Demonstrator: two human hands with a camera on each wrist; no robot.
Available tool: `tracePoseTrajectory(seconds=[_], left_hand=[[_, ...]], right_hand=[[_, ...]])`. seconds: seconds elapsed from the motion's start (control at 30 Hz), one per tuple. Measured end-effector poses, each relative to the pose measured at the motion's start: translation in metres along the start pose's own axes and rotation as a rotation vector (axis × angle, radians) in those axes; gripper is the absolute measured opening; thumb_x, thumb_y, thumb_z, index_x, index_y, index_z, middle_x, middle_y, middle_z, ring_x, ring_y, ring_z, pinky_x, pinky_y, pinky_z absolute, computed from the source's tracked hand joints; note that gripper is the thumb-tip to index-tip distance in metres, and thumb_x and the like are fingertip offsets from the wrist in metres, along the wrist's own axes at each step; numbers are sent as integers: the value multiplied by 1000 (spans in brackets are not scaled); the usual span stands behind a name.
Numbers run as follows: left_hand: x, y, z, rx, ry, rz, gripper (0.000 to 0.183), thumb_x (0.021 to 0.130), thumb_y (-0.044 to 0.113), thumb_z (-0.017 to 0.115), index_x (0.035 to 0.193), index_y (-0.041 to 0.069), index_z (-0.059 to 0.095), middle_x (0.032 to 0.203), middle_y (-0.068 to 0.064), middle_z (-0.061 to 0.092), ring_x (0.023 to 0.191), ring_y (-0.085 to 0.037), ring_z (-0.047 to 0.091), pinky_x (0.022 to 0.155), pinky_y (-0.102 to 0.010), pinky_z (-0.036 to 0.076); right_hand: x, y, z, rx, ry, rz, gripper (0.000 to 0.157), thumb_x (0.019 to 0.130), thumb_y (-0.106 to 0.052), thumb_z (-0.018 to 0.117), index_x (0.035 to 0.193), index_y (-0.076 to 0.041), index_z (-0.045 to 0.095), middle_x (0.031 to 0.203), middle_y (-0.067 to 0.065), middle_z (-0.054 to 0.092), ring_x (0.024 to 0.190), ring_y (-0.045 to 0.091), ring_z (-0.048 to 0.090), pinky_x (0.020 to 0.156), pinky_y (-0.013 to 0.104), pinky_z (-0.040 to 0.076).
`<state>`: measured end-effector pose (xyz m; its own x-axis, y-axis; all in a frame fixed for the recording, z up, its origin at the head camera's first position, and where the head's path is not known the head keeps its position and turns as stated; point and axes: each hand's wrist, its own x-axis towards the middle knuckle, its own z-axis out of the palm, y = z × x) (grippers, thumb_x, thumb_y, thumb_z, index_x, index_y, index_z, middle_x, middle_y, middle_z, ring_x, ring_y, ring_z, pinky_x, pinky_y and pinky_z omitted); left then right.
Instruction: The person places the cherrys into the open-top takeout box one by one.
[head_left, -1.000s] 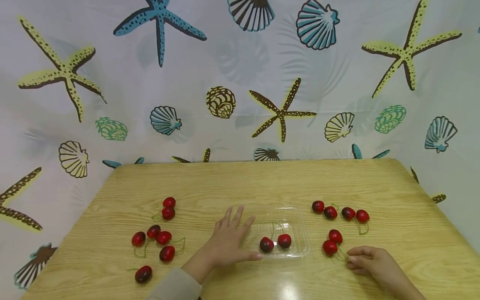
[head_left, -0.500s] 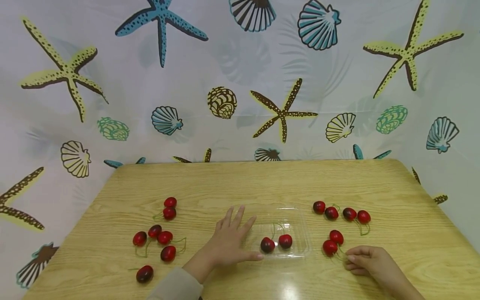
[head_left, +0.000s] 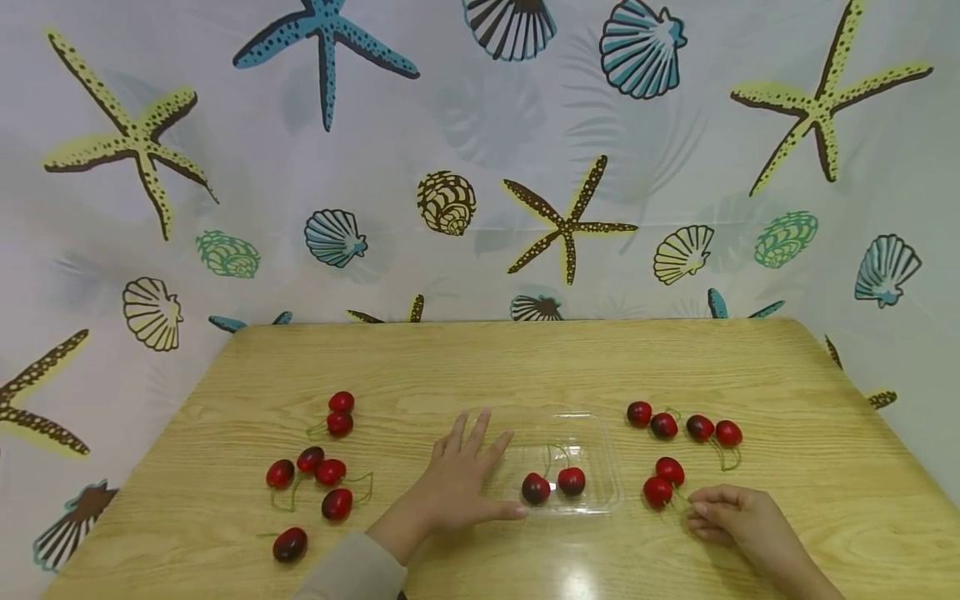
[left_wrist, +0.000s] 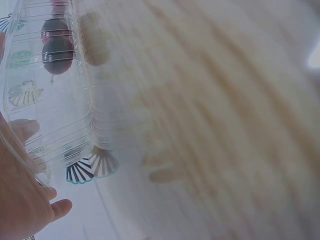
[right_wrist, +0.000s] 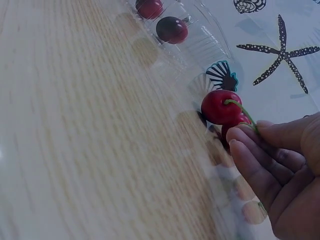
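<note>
My left hand [head_left: 456,492] lies with spread, straight fingers over the left side of a clear plastic container [head_left: 613,467], its thumb along the near rim. In the left wrist view, the fingers touch the container wall [left_wrist: 47,112]. Inside the container sit two dark red cherries [head_left: 572,481] with green stems. To the right of it, my right hand [head_left: 738,521] pinches between thumb and fingertips the green stem [right_wrist: 245,111] of a pair of red cherries [head_left: 657,492]. In the right wrist view, the nearer cherry [right_wrist: 218,107] partly hides its mate.
Two more cherry pairs, including a dark cherry [head_left: 663,426] and a redder one [head_left: 728,433], lie behind the right hand. Several cherries [head_left: 331,472] are scattered left of the left arm, with a single cherry [head_left: 290,544] nearest the front. A patterned cloth [head_left: 465,108] hangs behind the wooden table [head_left: 450,358].
The right hand and its cherry pair have shifted very slightly to the left. The left hand and the container stay as they were.
</note>
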<state>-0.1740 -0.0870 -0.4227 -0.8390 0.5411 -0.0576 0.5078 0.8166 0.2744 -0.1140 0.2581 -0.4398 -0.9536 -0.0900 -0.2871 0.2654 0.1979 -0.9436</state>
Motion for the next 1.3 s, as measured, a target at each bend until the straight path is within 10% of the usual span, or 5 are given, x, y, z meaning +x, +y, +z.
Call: tracePoseTrajectory(seconds=[1.3], left_hand=[[2,-1,3,28,5,-2,97,65,76,40,139,15,20,143,-13,-2,126,-39,-7,93,-57,13]], right_hand=[[-5,-25,8,108,100,-165,31,85,-6,52,104,18,50,85,8,64,78,15,62,69,28,48]])
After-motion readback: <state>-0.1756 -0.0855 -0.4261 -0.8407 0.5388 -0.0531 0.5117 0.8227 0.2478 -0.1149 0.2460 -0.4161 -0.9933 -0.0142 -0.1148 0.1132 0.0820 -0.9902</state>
